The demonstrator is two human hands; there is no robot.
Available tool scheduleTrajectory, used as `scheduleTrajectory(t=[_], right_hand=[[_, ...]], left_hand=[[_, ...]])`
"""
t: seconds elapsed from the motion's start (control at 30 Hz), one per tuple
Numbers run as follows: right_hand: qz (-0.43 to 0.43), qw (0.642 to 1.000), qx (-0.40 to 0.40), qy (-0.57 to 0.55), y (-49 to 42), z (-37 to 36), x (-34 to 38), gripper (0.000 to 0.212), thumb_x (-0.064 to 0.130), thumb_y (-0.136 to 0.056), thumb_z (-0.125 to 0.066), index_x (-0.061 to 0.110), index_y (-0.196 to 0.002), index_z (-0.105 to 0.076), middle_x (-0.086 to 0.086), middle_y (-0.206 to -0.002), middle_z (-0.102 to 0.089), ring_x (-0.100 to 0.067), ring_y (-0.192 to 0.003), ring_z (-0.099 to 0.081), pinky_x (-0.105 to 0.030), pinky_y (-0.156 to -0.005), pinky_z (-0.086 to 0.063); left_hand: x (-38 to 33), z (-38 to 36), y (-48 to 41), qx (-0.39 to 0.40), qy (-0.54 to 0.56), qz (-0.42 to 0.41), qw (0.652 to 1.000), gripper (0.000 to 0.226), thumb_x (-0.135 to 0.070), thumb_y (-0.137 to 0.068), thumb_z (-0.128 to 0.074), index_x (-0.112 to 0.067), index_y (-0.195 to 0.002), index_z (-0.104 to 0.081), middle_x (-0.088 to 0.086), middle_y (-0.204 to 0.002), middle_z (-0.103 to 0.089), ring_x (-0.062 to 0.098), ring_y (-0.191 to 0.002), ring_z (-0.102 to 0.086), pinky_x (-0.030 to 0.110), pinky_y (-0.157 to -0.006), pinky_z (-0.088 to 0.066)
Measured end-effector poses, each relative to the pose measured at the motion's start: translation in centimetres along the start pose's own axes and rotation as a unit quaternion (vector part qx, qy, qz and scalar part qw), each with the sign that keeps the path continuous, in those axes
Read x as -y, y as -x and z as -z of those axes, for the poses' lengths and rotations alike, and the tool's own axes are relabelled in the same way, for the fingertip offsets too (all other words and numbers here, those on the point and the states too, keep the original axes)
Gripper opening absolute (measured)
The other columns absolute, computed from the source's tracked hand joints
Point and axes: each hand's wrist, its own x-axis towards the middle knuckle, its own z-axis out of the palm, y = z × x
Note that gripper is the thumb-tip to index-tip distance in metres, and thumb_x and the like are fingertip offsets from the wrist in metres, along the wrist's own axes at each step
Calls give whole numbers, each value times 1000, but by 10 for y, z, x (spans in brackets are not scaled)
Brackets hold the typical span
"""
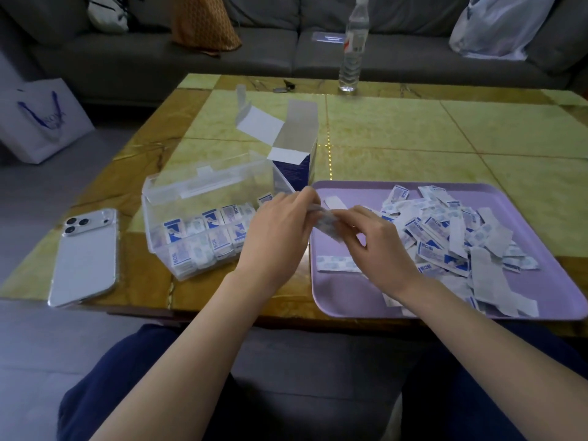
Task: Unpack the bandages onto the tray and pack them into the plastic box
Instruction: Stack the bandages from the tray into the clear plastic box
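The tabletop is glossy and smooth, with a stone look. At 9 o'clock from the matt lilac tray, probably plastic, the plastic box is clear and shiny. The bandages have thin matt paper wrappers. At 1 o'clock from the box, the carton is matt cardboard. The sofa at 12 o'clock is grey cloth.

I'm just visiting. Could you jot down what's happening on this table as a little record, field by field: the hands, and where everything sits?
left hand: pinches one end of the held bandages
right hand: pinches their other end
plastic box: open, left of the tray, packed bandages in rows inside
tray: purple, loose bandages heaped on its right part
carton: open, upright behind the box
also on table: phone, water bottle
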Motion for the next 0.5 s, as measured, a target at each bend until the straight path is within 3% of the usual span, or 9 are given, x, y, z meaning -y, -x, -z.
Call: scheduleTrajectory(t=[0.1,0.23,0.33,0.5], right_hand=[[15,1000,3,23,-9,4,10,20,16,-90,-56,9,-105,-68,2,-84,-60,-16,-79,-57,-20,-72,-43],[14,999,25,-30,-25,7,36,18,18,-88,-61,12,-102,-70,5,-82,-64,-5,-74,-59,-11,-68,-46],[-2,998,45,-45,-38,2,56,16,18,-85,-66,11,-98,-72,9,-78,-66,7,-68,-58,-9,-66,-46],[-23,992,111,-50,-61,-14,84,13,20,-87,-64,14,-95,-73,17,-68,-62,4,-62,-57,-8,-61,-45]], left_hand=[[6,11,0,-16,21,-3,1000,5,-16,-92,-55,-12,-92,-55,-10,-78,-49,20,-73,-49,25,-64,-25],[18,26,3,-23,55,-4,998,3,-15,-92,-55,-12,-92,-53,-1,-79,-57,22,-73,-50,31,-65,-34],[27,39,8,-40,75,18,996,3,-16,-94,-52,-13,-95,-53,-3,-79,-52,21,-74,-49,30,-65,-33],[53,54,18,-64,99,56,991,10,-21,-95,-50,-14,-102,-51,-2,-87,-55,15,-79,-48,27,-67,-38]])
